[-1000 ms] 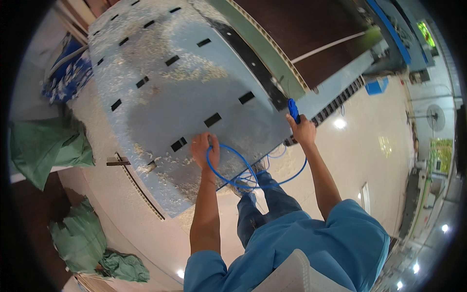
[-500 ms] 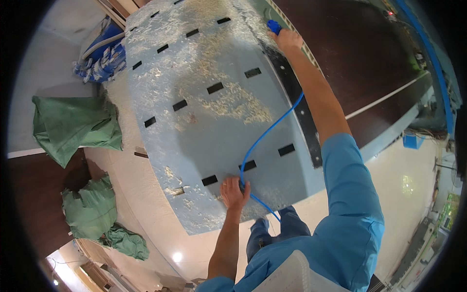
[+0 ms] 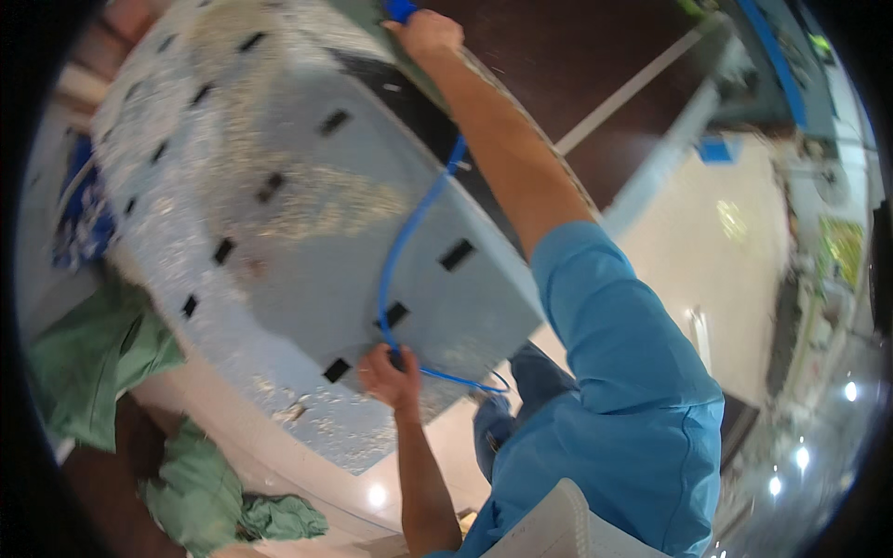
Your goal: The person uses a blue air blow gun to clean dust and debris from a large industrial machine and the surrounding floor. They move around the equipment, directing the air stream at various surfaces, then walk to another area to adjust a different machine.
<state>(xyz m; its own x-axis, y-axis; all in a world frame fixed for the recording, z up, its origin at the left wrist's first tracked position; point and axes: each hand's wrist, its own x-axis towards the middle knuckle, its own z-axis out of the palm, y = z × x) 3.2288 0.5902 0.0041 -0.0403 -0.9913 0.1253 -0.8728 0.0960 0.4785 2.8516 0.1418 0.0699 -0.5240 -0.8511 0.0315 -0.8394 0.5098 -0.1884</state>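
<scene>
My right hand (image 3: 430,35) is stretched far out at the top, its fingers closed round a blue air gun (image 3: 401,10), partly cut off by the picture's edge. A blue hose (image 3: 398,246) runs back from under my right forearm in a loose curve. Close to my body, my left hand (image 3: 387,376) grips that hose low over the table. Beneath both lies a wide blue-grey tabletop (image 3: 307,302) with rows of dark rectangular slots. Pale shavings (image 3: 339,200) lie thick over its left and far parts, with a thinner patch near the middle.
A black strip (image 3: 409,102) edges the tabletop on the right, beside a dark brown panel (image 3: 577,65). Green cloth bags (image 3: 98,358) stand on the left, with a blue bundle (image 3: 86,214) beyond them. Pale tiled floor (image 3: 735,251) shows at the right.
The whole view has turned and shifted, so the tabletop now sits further left and tilted. Both hands keep their grip, the right on the air gun, the left on the hose.
</scene>
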